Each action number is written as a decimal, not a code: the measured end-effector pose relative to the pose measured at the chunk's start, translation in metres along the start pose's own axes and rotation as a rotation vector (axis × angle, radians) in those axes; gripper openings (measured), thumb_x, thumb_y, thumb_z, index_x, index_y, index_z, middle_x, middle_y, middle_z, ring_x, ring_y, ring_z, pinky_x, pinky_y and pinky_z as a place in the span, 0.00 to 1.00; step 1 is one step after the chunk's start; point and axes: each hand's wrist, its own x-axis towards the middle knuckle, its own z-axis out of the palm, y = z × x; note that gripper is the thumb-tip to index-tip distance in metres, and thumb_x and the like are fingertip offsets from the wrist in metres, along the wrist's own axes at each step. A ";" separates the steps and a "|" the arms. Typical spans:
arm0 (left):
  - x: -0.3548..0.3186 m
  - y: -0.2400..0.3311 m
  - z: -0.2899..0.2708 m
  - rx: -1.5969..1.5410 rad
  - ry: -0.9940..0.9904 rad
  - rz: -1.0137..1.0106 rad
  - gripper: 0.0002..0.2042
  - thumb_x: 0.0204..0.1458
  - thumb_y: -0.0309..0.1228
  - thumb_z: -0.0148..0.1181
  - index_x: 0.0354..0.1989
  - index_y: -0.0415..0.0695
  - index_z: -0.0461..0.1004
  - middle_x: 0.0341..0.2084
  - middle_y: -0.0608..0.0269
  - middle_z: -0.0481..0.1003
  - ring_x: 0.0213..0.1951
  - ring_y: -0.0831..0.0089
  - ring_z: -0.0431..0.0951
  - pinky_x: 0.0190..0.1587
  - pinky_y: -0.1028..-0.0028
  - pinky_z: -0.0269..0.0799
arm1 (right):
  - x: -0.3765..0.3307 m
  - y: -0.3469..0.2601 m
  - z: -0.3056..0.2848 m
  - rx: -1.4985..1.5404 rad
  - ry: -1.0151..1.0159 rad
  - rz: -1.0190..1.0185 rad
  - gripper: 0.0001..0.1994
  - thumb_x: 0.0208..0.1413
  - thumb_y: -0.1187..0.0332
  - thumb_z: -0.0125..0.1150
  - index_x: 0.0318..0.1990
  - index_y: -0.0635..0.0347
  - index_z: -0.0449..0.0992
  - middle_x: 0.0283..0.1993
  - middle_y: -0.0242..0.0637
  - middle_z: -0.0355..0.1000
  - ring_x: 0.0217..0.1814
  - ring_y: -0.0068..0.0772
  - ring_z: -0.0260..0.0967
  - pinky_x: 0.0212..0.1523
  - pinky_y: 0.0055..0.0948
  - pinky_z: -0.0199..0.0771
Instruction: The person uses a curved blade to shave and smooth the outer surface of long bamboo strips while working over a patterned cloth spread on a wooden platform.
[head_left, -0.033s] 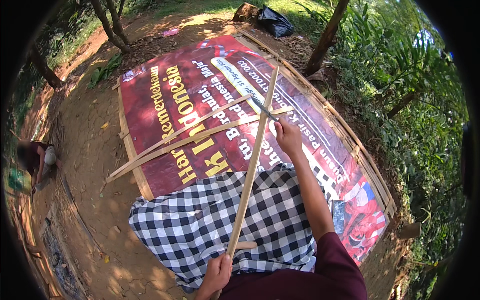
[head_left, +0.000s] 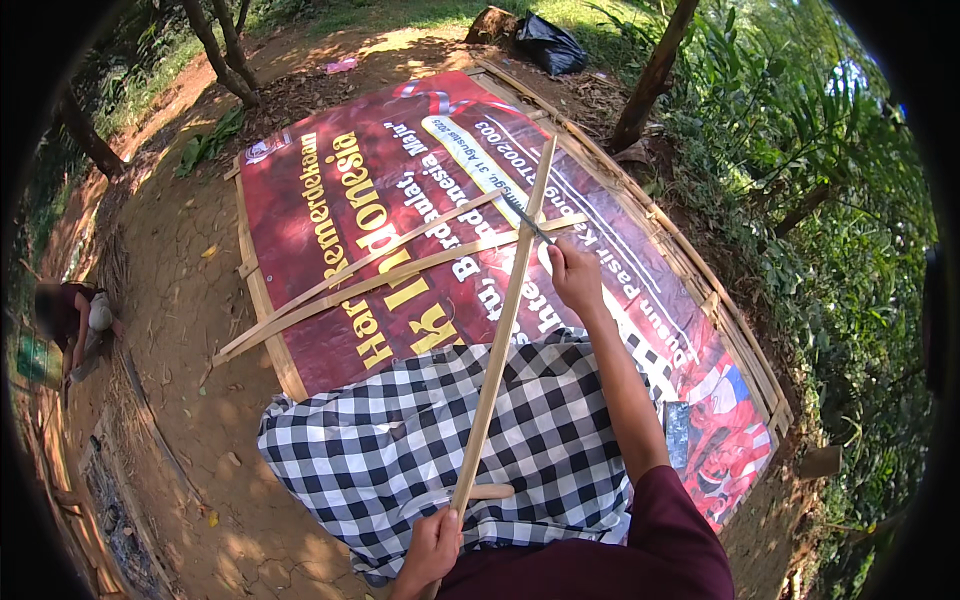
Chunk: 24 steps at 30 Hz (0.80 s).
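Observation:
My left hand is closed around the near end of a long bamboo strip, which slants up and away over my lap. My right hand grips a knife, and its dark blade crosses the strip toward the far end. Most of the knife's handle is hidden in my fist. A black-and-white checkered cloth covers my lap. On it, beside the strip near my left hand, lies a short, rounded wooden piece. Two thin bamboo strips rest beyond the cloth, on a printed banner.
The dark red banner lies on bare earth, with bamboo slats along its edges. A black plastic bag sits at the far side. Thin tree trunks and dense plants border the right. Another person crouches far left.

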 end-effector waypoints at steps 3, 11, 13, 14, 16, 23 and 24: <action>0.004 -0.001 -0.004 -0.043 0.011 -0.028 0.20 0.65 0.38 0.40 0.21 0.40 0.66 0.09 0.70 0.63 0.13 0.83 0.62 0.17 0.77 0.57 | -0.003 -0.008 0.000 0.630 -0.348 0.392 0.23 0.66 0.49 0.39 0.24 0.57 0.59 0.14 0.28 0.53 0.11 0.25 0.47 0.13 0.28 0.48; 0.008 0.004 -0.007 -0.080 0.048 -0.041 0.21 0.67 0.40 0.35 0.21 0.44 0.62 0.08 0.73 0.57 0.10 0.85 0.55 0.15 0.80 0.53 | -0.032 -0.059 -0.007 0.072 -0.367 -0.271 0.18 0.61 0.51 0.51 0.27 0.55 0.68 0.14 0.34 0.59 0.13 0.33 0.60 0.16 0.36 0.58; 0.008 0.003 -0.008 -0.083 0.051 -0.046 0.21 0.67 0.40 0.35 0.21 0.43 0.62 0.08 0.72 0.57 0.10 0.85 0.55 0.14 0.80 0.53 | -0.028 -0.056 -0.010 -0.131 -0.344 -0.487 0.17 0.58 0.51 0.54 0.27 0.55 0.69 0.15 0.35 0.64 0.16 0.38 0.65 0.18 0.39 0.62; 0.007 0.002 -0.008 -0.071 0.032 -0.023 0.21 0.67 0.40 0.35 0.21 0.43 0.62 0.08 0.72 0.57 0.10 0.85 0.56 0.14 0.80 0.53 | -0.022 -0.051 -0.014 -0.173 -0.332 -0.531 0.17 0.57 0.51 0.55 0.27 0.55 0.68 0.16 0.35 0.65 0.17 0.41 0.66 0.19 0.39 0.63; 0.003 -0.001 -0.007 -0.047 0.006 0.029 0.21 0.67 0.40 0.35 0.21 0.43 0.62 0.08 0.72 0.58 0.11 0.84 0.56 0.14 0.80 0.53 | -0.002 -0.036 -0.022 -0.288 -0.213 -0.464 0.18 0.57 0.51 0.55 0.26 0.55 0.68 0.16 0.38 0.66 0.18 0.46 0.68 0.19 0.42 0.64; -0.010 -0.008 -0.005 -0.089 0.032 0.043 0.21 0.66 0.38 0.35 0.21 0.42 0.63 0.09 0.70 0.60 0.11 0.83 0.58 0.17 0.81 0.56 | 0.020 0.006 -0.029 -0.317 0.122 0.105 0.18 0.63 0.54 0.48 0.29 0.59 0.70 0.19 0.49 0.69 0.21 0.54 0.68 0.22 0.47 0.63; -0.009 -0.008 -0.007 -0.108 0.030 0.025 0.21 0.66 0.38 0.35 0.20 0.43 0.63 0.09 0.70 0.60 0.10 0.84 0.58 0.17 0.81 0.56 | 0.014 0.007 -0.027 -0.303 0.054 0.121 0.18 0.63 0.54 0.48 0.29 0.60 0.70 0.18 0.49 0.68 0.20 0.54 0.67 0.22 0.45 0.63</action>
